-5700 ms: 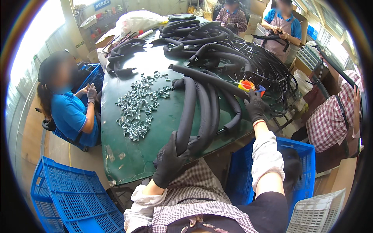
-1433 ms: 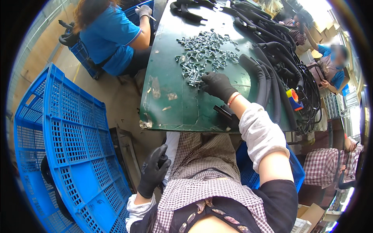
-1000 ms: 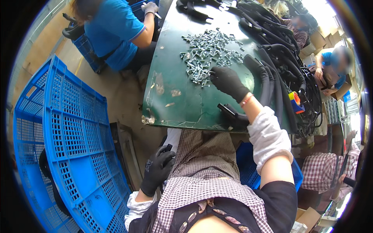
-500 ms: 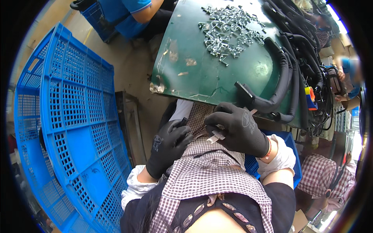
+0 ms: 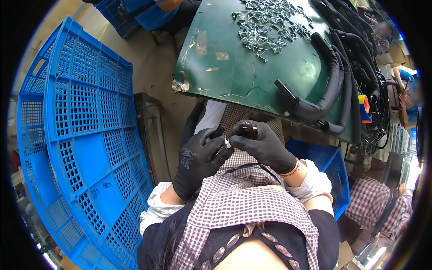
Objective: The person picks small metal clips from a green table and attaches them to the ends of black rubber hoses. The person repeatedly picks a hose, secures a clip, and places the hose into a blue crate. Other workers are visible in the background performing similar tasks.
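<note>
Both my hands wear black gloves and meet over my lap, above a checked apron [image 5: 243, 202]. My right hand [image 5: 263, 146] pinches a small silvery metal clip [image 5: 227, 142] with thumb and fingers. My left hand [image 5: 200, 157] is curled against it from the left, its fingertips on the same clip. The hands hide most of the clip. A pile of similar metal clips [image 5: 265, 20] lies at the far end of the green table [image 5: 243, 76] in front of me.
Black foam hoses [image 5: 335, 85] lie along the table's right side, by a tangle of black cables [image 5: 378, 103]. Stacked blue lattice crates [image 5: 81, 135] stand at my left; another blue crate [image 5: 326, 159] sits under the table's right. A person in blue [image 5: 157, 9] sits far left; a checked sleeve [image 5: 378, 202] shows lower right.
My right hand left the clip pile on the table and came down to my lap. My left hand rose to meet it, and both now close on one clip.
</note>
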A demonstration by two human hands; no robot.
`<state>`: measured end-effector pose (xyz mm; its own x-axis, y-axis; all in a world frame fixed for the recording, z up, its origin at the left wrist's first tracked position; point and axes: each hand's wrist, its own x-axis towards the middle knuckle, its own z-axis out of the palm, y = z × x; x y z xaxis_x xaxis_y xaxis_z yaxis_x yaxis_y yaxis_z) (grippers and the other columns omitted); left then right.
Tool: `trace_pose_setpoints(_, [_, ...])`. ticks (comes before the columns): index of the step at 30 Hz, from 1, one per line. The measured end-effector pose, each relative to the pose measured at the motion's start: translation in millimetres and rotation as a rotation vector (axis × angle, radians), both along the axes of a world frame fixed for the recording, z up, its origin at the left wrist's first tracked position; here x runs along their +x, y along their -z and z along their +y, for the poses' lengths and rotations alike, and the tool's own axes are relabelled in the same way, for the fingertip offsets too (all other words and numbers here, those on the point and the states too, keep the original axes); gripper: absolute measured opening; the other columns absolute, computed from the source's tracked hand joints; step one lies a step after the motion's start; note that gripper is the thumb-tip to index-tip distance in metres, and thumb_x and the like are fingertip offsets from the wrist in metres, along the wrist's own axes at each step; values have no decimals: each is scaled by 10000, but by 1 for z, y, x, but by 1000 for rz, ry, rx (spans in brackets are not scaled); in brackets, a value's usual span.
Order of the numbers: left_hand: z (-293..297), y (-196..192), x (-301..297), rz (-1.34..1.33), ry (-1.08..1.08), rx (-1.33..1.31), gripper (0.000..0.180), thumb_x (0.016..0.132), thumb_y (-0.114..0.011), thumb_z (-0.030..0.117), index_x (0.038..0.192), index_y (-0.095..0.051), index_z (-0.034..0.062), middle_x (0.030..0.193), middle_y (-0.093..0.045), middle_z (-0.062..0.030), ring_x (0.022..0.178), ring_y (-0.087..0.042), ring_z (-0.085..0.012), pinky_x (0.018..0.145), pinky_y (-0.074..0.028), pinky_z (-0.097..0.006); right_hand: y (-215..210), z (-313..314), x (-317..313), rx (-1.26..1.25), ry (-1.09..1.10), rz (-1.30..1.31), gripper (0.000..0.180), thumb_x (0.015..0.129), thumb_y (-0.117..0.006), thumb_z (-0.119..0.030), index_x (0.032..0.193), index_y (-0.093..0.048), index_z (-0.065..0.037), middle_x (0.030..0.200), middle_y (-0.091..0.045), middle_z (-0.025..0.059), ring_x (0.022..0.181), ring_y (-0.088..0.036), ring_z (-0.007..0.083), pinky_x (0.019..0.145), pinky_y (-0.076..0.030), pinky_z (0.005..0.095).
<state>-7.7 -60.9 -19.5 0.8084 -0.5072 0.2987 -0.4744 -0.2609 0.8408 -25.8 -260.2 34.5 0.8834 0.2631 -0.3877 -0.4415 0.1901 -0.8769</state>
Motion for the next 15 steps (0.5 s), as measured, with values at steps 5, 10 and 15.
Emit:
trace_pose_setpoints(5, [-9, -7, -1, -144, -37, 118, 286, 783, -758, 215, 1012, -691, 58, 997, -661, -171, 814, -670, -309, 703, -529, -374, 6, 0, -4, -228, -59, -155, 151, 882, -657, -78, 993, -617, 17, 816, -618, 33, 790, -575, 87, 703, -486, 266])
trace_pose_setpoints(10, [-5, -11, 3, -56, 16, 110, 247, 800, -740, 187, 986, -685, 32, 975, -660, -158, 811, -668, -306, 694, -522, -370, 18, 6, -4, -534, 46, -625, 366, 813, -720, -115, 1147, -601, -23, 964, -625, 131, 802, -658, 235, 701, -521, 321])
trace_pose_setpoints(15, [14, -18, 4, 273, 183, 7, 207, 846, -687, 120, 1007, -670, -11, 1002, -641, -159, 872, -655, -293, 739, -506, -361, 1, -9, 0, -726, -350, -852, 584, 751, -765, -117, 1297, -563, -73, 1048, -625, 131, 804, -664, 314, 679, -543, 361])
